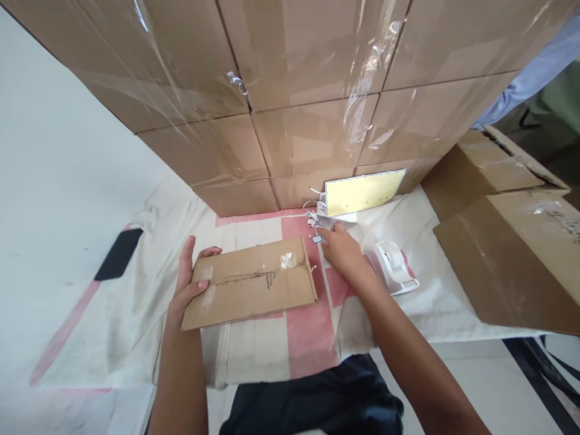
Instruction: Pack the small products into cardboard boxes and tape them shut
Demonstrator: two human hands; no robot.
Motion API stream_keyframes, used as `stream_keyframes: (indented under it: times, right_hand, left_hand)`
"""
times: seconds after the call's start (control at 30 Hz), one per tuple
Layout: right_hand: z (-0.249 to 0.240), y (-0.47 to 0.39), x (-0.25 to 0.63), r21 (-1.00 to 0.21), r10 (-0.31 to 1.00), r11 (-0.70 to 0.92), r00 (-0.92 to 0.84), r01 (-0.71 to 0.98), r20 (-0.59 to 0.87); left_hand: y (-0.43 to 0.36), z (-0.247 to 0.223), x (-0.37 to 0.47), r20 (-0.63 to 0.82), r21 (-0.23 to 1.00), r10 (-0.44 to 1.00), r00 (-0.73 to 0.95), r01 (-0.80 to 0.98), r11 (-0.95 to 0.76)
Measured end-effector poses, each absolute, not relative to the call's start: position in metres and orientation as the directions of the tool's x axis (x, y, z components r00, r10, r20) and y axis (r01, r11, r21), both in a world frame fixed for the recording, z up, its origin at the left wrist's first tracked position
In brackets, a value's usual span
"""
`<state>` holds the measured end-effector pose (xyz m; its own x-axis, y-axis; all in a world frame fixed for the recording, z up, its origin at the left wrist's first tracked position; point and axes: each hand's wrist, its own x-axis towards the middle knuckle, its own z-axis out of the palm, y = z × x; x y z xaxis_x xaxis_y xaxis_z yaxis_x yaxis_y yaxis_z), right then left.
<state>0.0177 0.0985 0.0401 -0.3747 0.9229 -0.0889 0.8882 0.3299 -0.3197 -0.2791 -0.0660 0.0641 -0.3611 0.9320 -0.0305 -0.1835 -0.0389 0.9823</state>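
Observation:
My left hand grips the left end of a flat brown cardboard box, its thumb on top. A torn seam and clear tape run along the box's upper face. My right hand is beside a bunch of white paper tags with strings, its fingers drawn together. A small blue-edged tag shows at its fingertips, seemingly pinched there. Behind the bunch, a pale yellow card leans against stacked cartons.
Taped cardboard cartons form a wall at the back. A white plastic tape dispenser lies right of my right forearm. An open cardboard box stands far right. A black phone-like slab rests at left on the pink-and-cream cloth.

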Motion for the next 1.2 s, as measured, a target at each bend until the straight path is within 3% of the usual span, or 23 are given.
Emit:
stream_keyframes:
  times: [0.13, 0.33, 0.47, 0.53, 0.67, 0.8, 0.93, 1.07, 1.2]
  right_hand:
    - [0.032, 0.104, 0.019, -0.436, 0.94, 0.293, -0.339, 0.851, -0.032]
    - [0.017, 0.12, 0.019, -0.544, 0.961, 0.278, -0.224, 0.791, 0.164]
    - [0.016, 0.118, 0.016, -0.57, 0.936, 0.341, -0.214, 0.748, 0.28]
    - [0.026, 0.112, 0.017, -0.574, 0.899, 0.392, -0.166, 0.719, 0.406]
    - [0.065, 0.113, 0.034, -0.466, 0.793, 0.421, -0.067, 0.778, 0.605]
    - [0.092, 0.145, 0.064, -0.284, 0.888, 0.318, -0.18, 0.905, 0.422]
    - [0.088, 0.178, 0.086, -0.127, 0.919, 0.329, -0.287, 0.936, 0.27]
    - [0.077, 0.176, 0.103, -0.089, 0.913, 0.364, -0.335, 0.927, 0.234]
    - [0.073, 0.152, 0.121, -0.088, 0.839, 0.534, -0.514, 0.841, 0.179]
  left_hand:
    - [-0.065, 0.06, -0.278, -0.018, 0.978, 0.925, -0.38, -0.197, -0.062]
    - [-0.063, 0.062, -0.269, 0.001, 0.96, 0.923, -0.385, -0.259, -0.109]
    - [-0.064, 0.061, -0.266, 0.001, 0.966, 0.914, -0.406, -0.236, -0.106]
    - [-0.064, 0.061, -0.264, -0.005, 0.963, 0.905, -0.425, -0.245, -0.11]
    - [-0.063, 0.061, -0.261, -0.024, 0.951, 0.89, -0.456, -0.285, -0.12]
    - [-0.064, 0.062, -0.259, -0.025, 0.947, 0.879, -0.476, -0.292, -0.132]
    - [-0.065, 0.063, -0.26, -0.045, 0.958, 0.87, -0.492, -0.268, -0.102]
    - [-0.066, 0.061, -0.263, -0.04, 0.958, 0.873, -0.486, -0.266, -0.104]
    - [-0.065, 0.058, -0.265, -0.013, 0.959, 0.871, -0.491, -0.252, -0.127]
